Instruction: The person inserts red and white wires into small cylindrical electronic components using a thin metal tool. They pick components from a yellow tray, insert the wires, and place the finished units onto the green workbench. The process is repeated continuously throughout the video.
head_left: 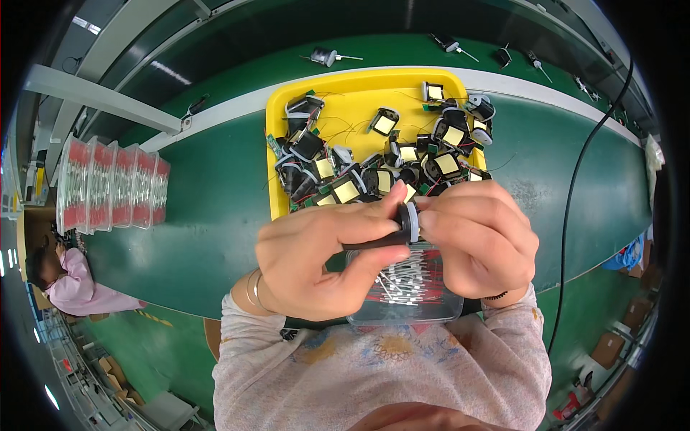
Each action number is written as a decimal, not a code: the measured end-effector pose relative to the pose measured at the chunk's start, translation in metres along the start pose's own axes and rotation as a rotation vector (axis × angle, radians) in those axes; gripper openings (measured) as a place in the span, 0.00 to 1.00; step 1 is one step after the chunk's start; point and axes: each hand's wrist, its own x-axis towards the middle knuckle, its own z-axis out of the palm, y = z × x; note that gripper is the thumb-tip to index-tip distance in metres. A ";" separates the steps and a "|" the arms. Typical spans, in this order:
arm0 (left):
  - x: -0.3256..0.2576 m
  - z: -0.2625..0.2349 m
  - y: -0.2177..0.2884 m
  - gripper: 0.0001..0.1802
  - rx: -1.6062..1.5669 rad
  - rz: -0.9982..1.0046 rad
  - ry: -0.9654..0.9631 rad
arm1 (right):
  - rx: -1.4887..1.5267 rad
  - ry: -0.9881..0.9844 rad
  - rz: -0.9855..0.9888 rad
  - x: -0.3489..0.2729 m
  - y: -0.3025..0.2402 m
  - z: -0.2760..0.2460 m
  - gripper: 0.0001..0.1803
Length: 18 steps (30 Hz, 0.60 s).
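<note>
My left hand grips a small black plastic housing with a light grey ring around its right end. From the other side, my right hand pinches at that ringed end with its fingers curled. What lies between the right fingertips is too small or hidden to make out. Just below the hands, a clear plastic box holds many thin white-and-red leads. Beyond the hands is a yellow tray, where many black housings with cream pads, green circuit boards and fine wires lie heaped.
Clear boxes with white-and-red contents are stacked at left on the green table. A black cable hangs down on the right. Behind a pale rail, similar units lie on a green belt. A person in pink sits far left.
</note>
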 end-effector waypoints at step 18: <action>0.014 0.011 -0.034 0.07 -0.822 -0.378 0.062 | 0.529 0.118 0.606 0.015 0.020 0.007 0.09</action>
